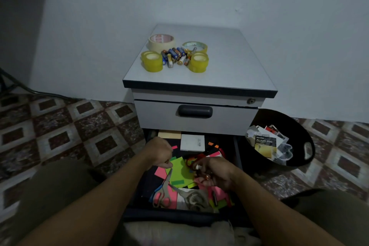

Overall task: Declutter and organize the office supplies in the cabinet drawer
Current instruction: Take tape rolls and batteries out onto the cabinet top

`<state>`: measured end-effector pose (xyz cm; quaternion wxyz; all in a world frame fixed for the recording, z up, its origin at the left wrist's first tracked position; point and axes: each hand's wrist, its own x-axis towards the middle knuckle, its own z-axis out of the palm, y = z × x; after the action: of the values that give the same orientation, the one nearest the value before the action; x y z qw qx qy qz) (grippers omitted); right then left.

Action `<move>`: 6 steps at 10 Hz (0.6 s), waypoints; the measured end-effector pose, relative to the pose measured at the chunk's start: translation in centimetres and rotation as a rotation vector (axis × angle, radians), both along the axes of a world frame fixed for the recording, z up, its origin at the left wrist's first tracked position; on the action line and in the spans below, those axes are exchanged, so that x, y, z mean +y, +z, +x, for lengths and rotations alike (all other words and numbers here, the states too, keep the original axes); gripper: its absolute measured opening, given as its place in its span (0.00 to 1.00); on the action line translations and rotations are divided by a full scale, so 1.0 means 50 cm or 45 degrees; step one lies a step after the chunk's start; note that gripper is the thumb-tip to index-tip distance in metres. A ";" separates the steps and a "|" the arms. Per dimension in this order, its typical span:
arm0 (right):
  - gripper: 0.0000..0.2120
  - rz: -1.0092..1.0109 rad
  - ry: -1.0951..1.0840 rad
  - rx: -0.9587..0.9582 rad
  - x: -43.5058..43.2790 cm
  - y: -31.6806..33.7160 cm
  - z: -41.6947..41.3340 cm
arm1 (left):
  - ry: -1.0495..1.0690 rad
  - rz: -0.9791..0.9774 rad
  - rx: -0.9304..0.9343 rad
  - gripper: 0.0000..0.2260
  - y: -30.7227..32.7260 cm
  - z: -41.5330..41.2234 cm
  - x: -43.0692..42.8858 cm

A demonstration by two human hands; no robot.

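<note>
The lower drawer (236,150) of a grey cabinet stands pulled out, full of green, pink and orange sticky notes (179,170), a white pad (192,143), blue-handled scissors (162,191) and grey scissors (191,195). My left hand (159,151) hovers over the drawer's left side with curled fingers pinching a small battery-like item. Over the drawer's right side, my right hand (213,171) grips several small batteries, one with a copper tip.
On the cabinet top (229,66) lie a masking tape roll (161,41), three yellow tape rolls (151,61) and a pile of batteries (175,56). The upper drawer (195,116) is shut. A black bin (283,142) with packaging stands at the right on the tiled floor.
</note>
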<state>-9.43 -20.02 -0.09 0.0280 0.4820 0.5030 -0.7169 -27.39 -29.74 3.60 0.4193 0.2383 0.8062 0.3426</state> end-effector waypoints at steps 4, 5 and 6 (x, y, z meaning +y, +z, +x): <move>0.05 0.475 0.311 0.187 0.005 0.213 -0.046 | -0.373 -0.082 0.428 0.07 0.269 -0.029 -0.015; 0.04 0.594 0.398 0.249 0.019 0.308 -0.061 | -0.387 0.076 0.395 0.08 0.335 -0.056 -0.001; 0.04 0.748 0.292 0.314 0.053 0.390 -0.085 | -0.270 0.293 0.266 0.09 0.406 -0.066 0.014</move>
<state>-13.67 -17.39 19.43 -0.0928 0.3193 0.7387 -0.5863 -30.66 -29.02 23.89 0.3370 0.4026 0.7713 0.3599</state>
